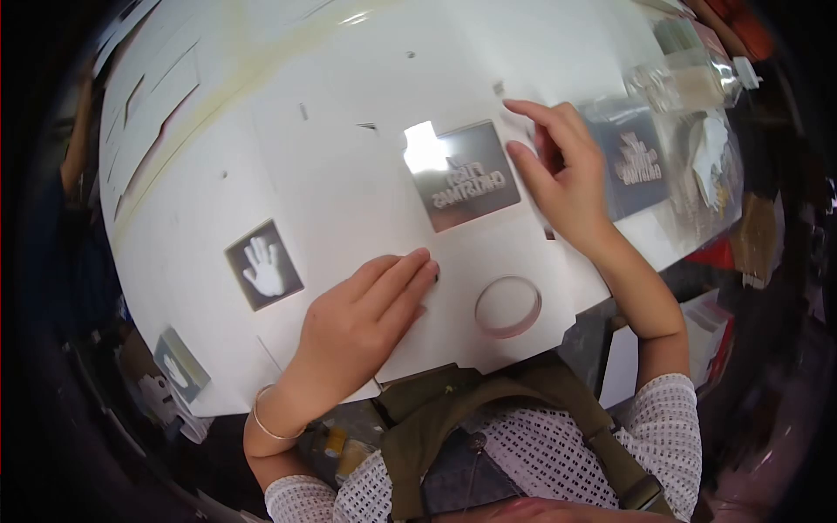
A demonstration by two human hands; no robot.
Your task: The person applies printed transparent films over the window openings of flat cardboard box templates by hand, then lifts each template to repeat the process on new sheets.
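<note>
My left hand (362, 318) lies on the white sheet near the table's front edge, its fingers stretched out and side by side, palm down. A small dark spot shows at its fingertips. My right hand (562, 170) is held beside the right edge of a dark square plate (471, 205) with raised lettering, thumb and forefinger apart with nothing seen between them. Whether the thumb touches the plate, I cannot tell. A roll of clear tape (507, 307) lies below the plate, between my hands. Left of my left hand is a dark square with a white hand shape (263, 265).
A second lettered dark plate (629, 161) lies right of my right hand, beside a clear plastic bag (715, 170). A clear bottle (693, 83) lies at the back right. Another hand-shape square (180, 364) is at the left edge. Paper sheets (166, 91) are at the back left.
</note>
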